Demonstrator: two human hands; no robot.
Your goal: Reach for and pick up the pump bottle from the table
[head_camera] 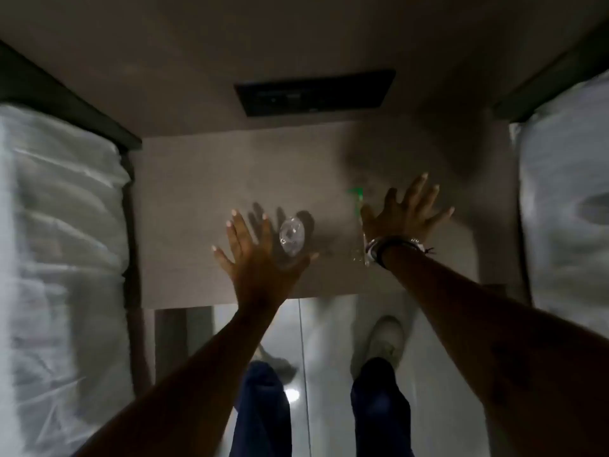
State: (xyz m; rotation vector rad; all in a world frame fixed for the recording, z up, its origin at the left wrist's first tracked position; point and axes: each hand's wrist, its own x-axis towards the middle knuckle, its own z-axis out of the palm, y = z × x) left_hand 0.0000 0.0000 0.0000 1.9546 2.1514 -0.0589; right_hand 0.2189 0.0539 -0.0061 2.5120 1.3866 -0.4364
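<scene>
Both my hands reach out over a small brown nightstand top (197, 192) between two beds. My left hand (260, 258) has its fingers spread and straight and holds nothing; a clear glass (291, 237) stands just right of its fingers. My right hand (407, 214) is also spread wide and empty, with bracelets on the wrist. Partly hidden behind its left edge is a clear plastic bottle (357, 225) with a green cap. The picture is blurred and dim.
White bedding flanks the nightstand on the left (62, 242) and on the right (566, 209). A dark panel (313, 94) sits in the wall behind. Below are a glossy floor (329, 341), my legs in dark trousers and a light shoe (385, 338).
</scene>
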